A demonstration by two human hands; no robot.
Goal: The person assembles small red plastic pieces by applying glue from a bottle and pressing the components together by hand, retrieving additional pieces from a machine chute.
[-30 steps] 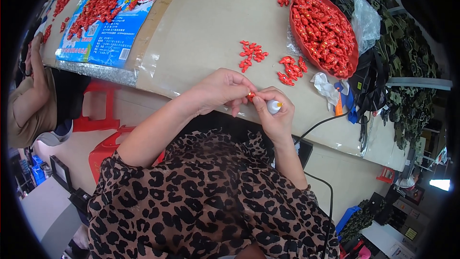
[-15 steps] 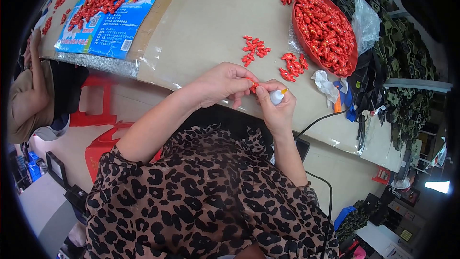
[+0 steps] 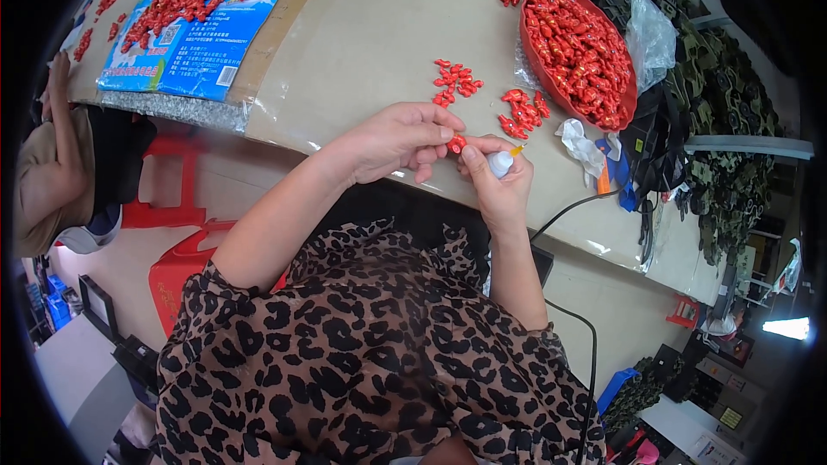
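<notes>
At the table's near edge, in front of my body, both hands meet around a small glossy red piece (image 3: 457, 144), figurine-like in shape. My left hand (image 3: 392, 145) is closed, with thumb and forefinger at the piece's upper left side. My right hand (image 3: 502, 189) pinches its right side between thumb and forefinger. The same right hand also grips a small white squeeze bottle (image 3: 499, 164), whose yellow tip points up and right. Just beyond my hands lie two loose groups of similar red pieces, a left group (image 3: 457, 80) and a right group (image 3: 523, 112).
A red basin (image 3: 633, 108) heaped with red pieces stands at right, beside crumpled white tissue (image 3: 580, 148) and a clear plastic bag (image 3: 648, 39). Blue printed cardboard (image 3: 194, 65) holds more pieces at far left. A black cable (image 3: 573, 217) crosses the table edge. Another person (image 3: 56, 172) sits at left.
The red piece has turned and shows more plainly between my fingertips. My left fingers have shifted slightly upward; the bottle stays in my right hand. The view has moved slightly.
</notes>
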